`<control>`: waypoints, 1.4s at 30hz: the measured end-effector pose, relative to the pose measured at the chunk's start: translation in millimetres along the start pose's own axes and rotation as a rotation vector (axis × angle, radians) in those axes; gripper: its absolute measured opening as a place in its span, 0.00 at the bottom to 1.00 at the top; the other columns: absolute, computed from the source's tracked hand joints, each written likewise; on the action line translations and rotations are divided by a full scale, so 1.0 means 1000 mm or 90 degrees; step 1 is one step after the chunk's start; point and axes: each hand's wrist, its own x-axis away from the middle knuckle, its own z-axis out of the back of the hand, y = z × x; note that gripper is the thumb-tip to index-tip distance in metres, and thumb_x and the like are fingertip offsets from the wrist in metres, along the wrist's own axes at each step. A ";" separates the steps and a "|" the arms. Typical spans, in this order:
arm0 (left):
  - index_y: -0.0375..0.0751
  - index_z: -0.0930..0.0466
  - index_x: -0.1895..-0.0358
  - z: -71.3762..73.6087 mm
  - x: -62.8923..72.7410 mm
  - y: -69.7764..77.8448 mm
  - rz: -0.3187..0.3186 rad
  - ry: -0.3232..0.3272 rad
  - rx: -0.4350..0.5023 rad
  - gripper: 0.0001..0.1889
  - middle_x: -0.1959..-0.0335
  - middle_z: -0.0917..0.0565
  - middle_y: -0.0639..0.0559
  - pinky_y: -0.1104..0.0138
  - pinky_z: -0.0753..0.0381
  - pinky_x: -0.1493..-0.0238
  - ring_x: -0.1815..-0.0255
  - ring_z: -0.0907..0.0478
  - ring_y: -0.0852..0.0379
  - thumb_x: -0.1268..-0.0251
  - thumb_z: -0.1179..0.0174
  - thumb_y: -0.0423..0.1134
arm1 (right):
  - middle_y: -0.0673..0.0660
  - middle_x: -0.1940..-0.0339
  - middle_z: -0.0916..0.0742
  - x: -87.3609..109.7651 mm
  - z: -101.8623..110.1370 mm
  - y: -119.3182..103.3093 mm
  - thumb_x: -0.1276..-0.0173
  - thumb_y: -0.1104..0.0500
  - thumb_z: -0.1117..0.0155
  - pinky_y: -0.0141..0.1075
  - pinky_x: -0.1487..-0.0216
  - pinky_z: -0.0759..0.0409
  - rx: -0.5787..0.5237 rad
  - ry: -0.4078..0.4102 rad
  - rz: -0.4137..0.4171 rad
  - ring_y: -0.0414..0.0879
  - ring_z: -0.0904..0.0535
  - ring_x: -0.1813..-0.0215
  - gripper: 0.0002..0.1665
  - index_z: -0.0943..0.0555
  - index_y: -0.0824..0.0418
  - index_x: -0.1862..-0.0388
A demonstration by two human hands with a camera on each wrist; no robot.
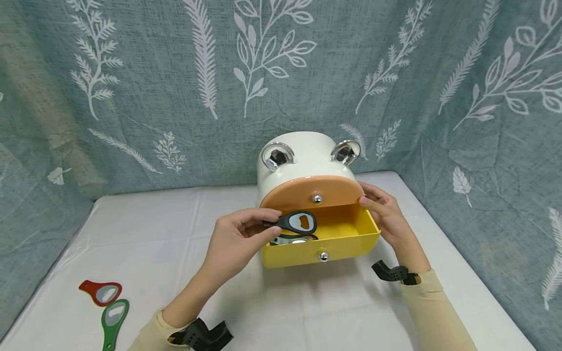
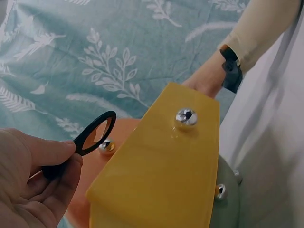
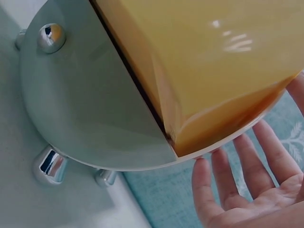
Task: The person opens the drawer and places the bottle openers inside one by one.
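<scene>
My left hand (image 1: 239,236) pinches a black bottle opener (image 1: 303,222) by its handle between thumb and fingers. In the head view its round end overlaps the inside of a pulled-out yellow drawer (image 1: 320,253). More bottle openers (image 1: 290,240) lie in the left part of this drawer, partly hidden by its front wall. The drawer belongs to a rounded white cabinet (image 1: 303,156) with an orange upper drawer (image 1: 313,190), which is closed. At the cabinet's right side rests my right hand (image 1: 388,217), its fingers (image 3: 251,161) extended along the wall and its thumb near the drawer's corner.
A red bottle opener (image 1: 103,292) and a green bottle opener (image 1: 115,319) lie on the white cloth (image 1: 167,273) at the front left. Behind the cabinet hangs a grey-green leaf-patterned curtain (image 1: 175,97). Silver rings (image 1: 277,156) stand out from the cabinet's top.
</scene>
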 end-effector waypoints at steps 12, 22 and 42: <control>0.37 0.20 0.42 -0.015 -0.011 -0.007 -0.021 -0.107 -0.074 0.21 0.45 0.18 0.48 0.64 0.21 0.46 0.44 0.21 0.53 0.40 0.30 0.30 | 0.57 0.41 0.20 -0.001 -0.003 0.000 0.29 0.65 0.37 0.36 0.41 0.24 -0.001 0.010 -0.004 0.50 0.24 0.43 0.23 0.24 0.61 0.36; 0.43 0.17 0.52 -0.038 0.010 0.008 -0.144 -0.042 -0.038 0.10 0.56 0.16 0.54 0.63 0.15 0.64 0.59 0.19 0.54 0.34 0.37 0.29 | 0.55 0.43 0.19 0.001 -0.001 -0.001 0.28 0.67 0.39 0.36 0.41 0.24 0.008 0.000 0.005 0.48 0.22 0.44 0.21 0.23 0.60 0.37; 0.37 0.20 0.46 -0.070 0.031 -0.001 0.139 -0.142 0.124 0.12 0.59 0.13 0.52 0.58 0.14 0.67 0.68 0.16 0.47 0.27 0.42 0.37 | 0.56 0.41 0.20 0.002 -0.001 -0.004 0.28 0.66 0.39 0.36 0.40 0.25 0.025 0.006 -0.008 0.50 0.25 0.40 0.23 0.25 0.61 0.35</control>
